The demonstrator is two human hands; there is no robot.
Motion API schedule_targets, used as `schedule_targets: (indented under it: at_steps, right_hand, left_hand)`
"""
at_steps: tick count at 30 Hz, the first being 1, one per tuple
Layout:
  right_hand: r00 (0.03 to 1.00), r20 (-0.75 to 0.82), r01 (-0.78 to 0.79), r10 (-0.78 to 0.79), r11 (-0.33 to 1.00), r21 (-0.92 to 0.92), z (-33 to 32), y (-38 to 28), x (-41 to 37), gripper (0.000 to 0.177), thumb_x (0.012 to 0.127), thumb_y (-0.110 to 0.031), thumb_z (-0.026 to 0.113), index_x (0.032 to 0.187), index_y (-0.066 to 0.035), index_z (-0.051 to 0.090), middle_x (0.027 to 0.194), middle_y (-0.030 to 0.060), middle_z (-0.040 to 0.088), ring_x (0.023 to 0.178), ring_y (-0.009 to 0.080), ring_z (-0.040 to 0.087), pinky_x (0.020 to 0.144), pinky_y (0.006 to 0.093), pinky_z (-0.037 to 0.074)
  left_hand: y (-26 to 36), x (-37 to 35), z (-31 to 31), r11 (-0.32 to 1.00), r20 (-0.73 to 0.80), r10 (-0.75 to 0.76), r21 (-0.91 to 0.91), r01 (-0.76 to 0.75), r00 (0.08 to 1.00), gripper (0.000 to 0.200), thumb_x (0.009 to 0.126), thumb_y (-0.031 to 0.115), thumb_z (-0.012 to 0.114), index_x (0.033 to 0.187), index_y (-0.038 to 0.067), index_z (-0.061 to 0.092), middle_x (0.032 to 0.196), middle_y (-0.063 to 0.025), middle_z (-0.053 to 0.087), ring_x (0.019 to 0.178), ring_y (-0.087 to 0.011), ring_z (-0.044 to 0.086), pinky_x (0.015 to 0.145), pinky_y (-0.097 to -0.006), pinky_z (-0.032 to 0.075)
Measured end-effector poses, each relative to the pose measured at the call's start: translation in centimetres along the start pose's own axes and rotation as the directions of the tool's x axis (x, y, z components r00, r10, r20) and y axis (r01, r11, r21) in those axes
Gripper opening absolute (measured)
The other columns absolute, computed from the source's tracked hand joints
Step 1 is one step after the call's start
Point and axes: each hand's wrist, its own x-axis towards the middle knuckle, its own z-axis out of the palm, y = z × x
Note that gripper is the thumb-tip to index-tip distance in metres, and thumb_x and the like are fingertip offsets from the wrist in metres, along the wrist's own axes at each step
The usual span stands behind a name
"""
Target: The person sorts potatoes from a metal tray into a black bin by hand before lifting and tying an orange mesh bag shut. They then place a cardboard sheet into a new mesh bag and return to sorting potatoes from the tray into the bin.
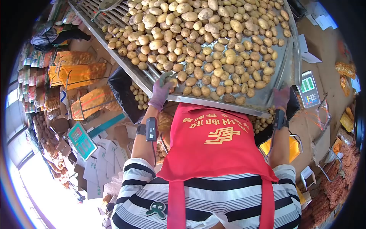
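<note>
A heap of potatoes (213, 49) covers the sloping metal sorting tray (272, 91) in front of me. My left hand (162, 91), in a purple and grey glove, is at the tray's near left corner. Its fingers are closed around a potato (174, 82). Over at the near right edge is my right hand (281, 97), gloved in purple. It is smeared by motion, so I cannot tell how its fingers are set. Loose potatoes lie along the tray's near lip, between my two hands.
A black-lined bin (121, 89) holding potatoes stands below the tray's left side. Digital scales stand at left (82, 141) and right (309, 89). Orange mesh sacks (82, 74) and white cartons (97, 170) crowd the left. A person (47, 38) is at far left.
</note>
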Motion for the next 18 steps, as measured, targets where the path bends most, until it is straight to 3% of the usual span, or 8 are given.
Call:
schedule_targets:
  at_steps: [2,5,7,8,9,10,12,18]
  right_hand:
    - [0.997,-0.079,-0.002,-0.004,0.997,-0.072,-0.8,-0.6,1.0,0.068,0.069,-0.025,0.077,0.125,0.001,0.049,0.121,0.0224,0.055,0.116,0.0379,0.051,0.097,0.0417,0.043]
    - [0.936,-0.273,0.214,-0.223,0.975,-0.063,0.0,-2.0,2.5,0.062,0.074,-0.035,0.073,0.122,-0.001,0.053,0.119,0.0206,0.056,0.114,0.0368,0.052,0.098,0.0438,0.041]
    - [0.854,-0.304,0.462,-0.423,0.885,0.067,-0.1,-8.0,0.2,0.055,0.077,-0.035,0.071,0.119,-0.003,0.056,0.121,0.0200,0.056,0.112,0.0361,0.052,0.099,0.0435,0.040]
    - [0.801,-0.313,0.552,-0.511,0.832,0.053,0.6,-11.1,-0.6,0.051,0.078,-0.035,0.070,0.118,-0.004,0.058,0.121,0.0191,0.056,0.111,0.0357,0.053,0.099,0.0434,0.040]
    - [0.764,-0.247,0.634,-0.596,0.765,0.112,1.2,-14.2,-1.8,0.049,0.079,-0.034,0.068,0.118,-0.005,0.058,0.122,0.0175,0.056,0.113,0.0346,0.052,0.101,0.0439,0.038]
    - [0.712,-0.184,0.702,-0.678,0.690,0.176,1.5,-17.1,-3.1,0.047,0.081,-0.034,0.067,0.118,-0.006,0.058,0.123,0.0158,0.055,0.115,0.0336,0.051,0.102,0.0445,0.037]
    - [0.575,-0.003,0.818,-0.818,0.574,0.041,1.3,-22.0,-5.5,0.048,0.082,-0.036,0.064,0.119,-0.007,0.058,0.127,0.0131,0.053,0.120,0.0313,0.046,0.105,0.0463,0.032]
    - [0.401,0.059,0.913,-0.914,0.404,0.052,4.3,-22.8,-9.6,0.045,0.081,-0.034,0.064,0.118,-0.009,0.058,0.116,0.0153,0.057,0.114,0.0347,0.050,0.100,0.0444,0.038]
  left_hand:
    - [0.5,0.4,0.0,0.978,-0.253,-0.041,-0.209,-0.014,0.967,0.028,0.082,0.014,0.055,0.104,0.000,0.066,0.087,-0.0060,0.062,0.073,-0.0125,0.057,0.069,-0.0230,0.048]
    - [2.5,2.0,0.8,0.796,-0.228,-0.282,-0.598,0.094,0.932,0.024,0.081,0.016,0.056,0.094,-0.001,0.067,0.084,-0.0066,0.062,0.070,-0.0132,0.056,0.068,-0.0223,0.047]
    - [2.2,4.1,1.4,0.973,-0.296,-0.145,-0.216,0.081,0.944,0.019,0.081,0.019,0.059,0.086,0.003,0.068,0.085,-0.0100,0.064,0.078,-0.0197,0.062,0.069,-0.0284,0.050]
    - [3.1,5.1,2.7,0.967,-0.318,0.076,0.253,0.007,0.945,0.018,0.082,0.020,0.059,0.089,0.005,0.067,0.090,-0.0114,0.065,0.083,-0.0235,0.064,0.071,-0.0330,0.051]
    - [3.7,5.8,3.8,0.743,-0.236,0.282,0.667,-0.056,0.930,0.018,0.083,0.021,0.060,0.092,0.007,0.066,0.096,-0.0129,0.065,0.089,-0.0273,0.066,0.072,-0.0376,0.053]
    - [3.8,6.3,4.4,0.744,-0.236,0.280,0.666,-0.055,0.930,0.018,0.083,0.021,0.060,0.092,0.007,0.066,0.096,-0.0129,0.065,0.089,-0.0273,0.066,0.072,-0.0376,0.053]
    - [4.2,6.8,5.4,0.340,-0.102,0.250,0.940,0.011,0.963,0.034,0.084,0.029,0.061,0.115,0.014,0.061,0.105,-0.0125,0.063,0.093,-0.0301,0.066,0.077,-0.0404,0.054]
    - [7.3,5.3,5.8,0.341,-0.093,0.089,0.938,0.058,0.992,0.030,0.082,0.018,0.060,0.112,0.014,0.058,0.115,-0.0116,0.055,0.098,-0.0322,0.064,0.078,-0.0433,0.053]
